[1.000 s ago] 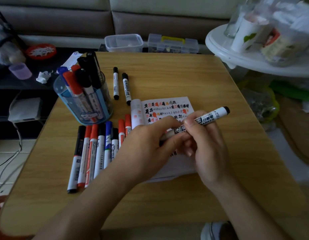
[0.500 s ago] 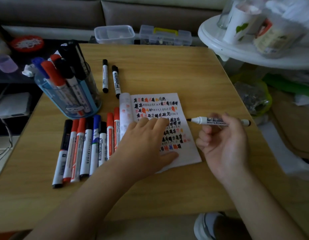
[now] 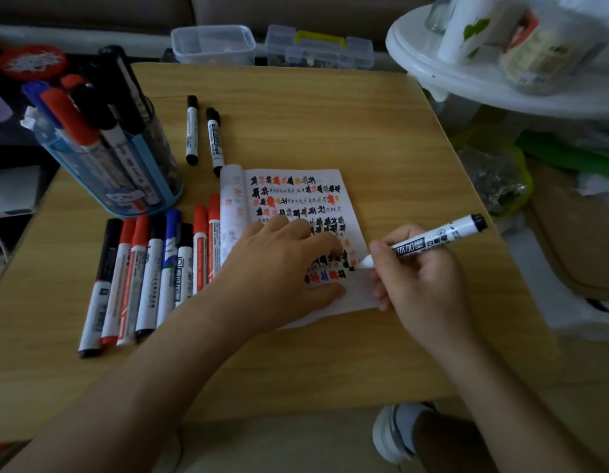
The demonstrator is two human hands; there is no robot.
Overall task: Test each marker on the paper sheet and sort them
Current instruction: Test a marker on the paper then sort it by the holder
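Gripping marker between right fingers.

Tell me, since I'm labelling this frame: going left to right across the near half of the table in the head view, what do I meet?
Row of markers lying flat → left hand → right hand, gripping a marker. The paper sheet overlaps the left hand, so it is left out.
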